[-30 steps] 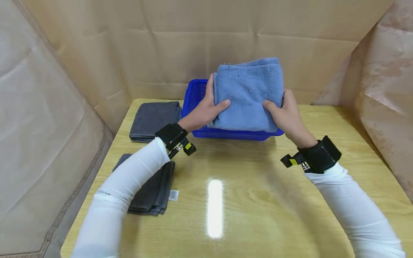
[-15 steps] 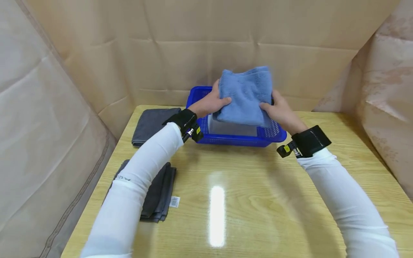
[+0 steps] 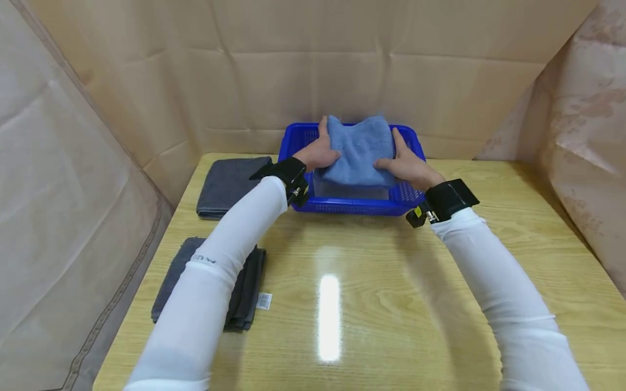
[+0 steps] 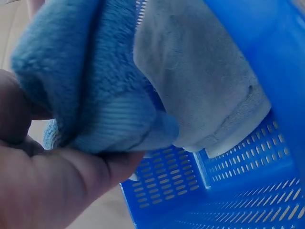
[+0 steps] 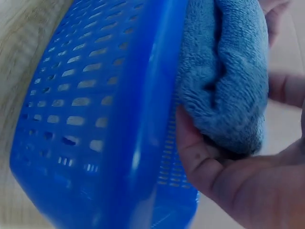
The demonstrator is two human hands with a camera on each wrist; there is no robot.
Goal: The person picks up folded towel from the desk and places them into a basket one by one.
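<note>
The wooden surface [image 3: 381, 304] is bearing the blue basket [image 3: 352, 206], over whose opening the folded blue towel [image 3: 359, 152] is tilting, its long axis unclear; the left hand [image 3: 317, 153] and right hand [image 3: 408, 163], equally near, are flanking it, fingers gripping opposite sides.

Bskt [image 3: 289, 145] ends blocked
L hand [image 3: 320, 152], R hand [image 3: 409, 166] flank blue towel [image 3: 361, 152]; free lane btwn sleeves [image 3: 212, 282] to front rim [image 3: 347, 202].

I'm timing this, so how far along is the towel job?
Apparently done: a grey towel lies in the basket. In hand: the left hand and right hand hold the blue towel at the basket. Probably remaining: dark towels on the table.
</note>
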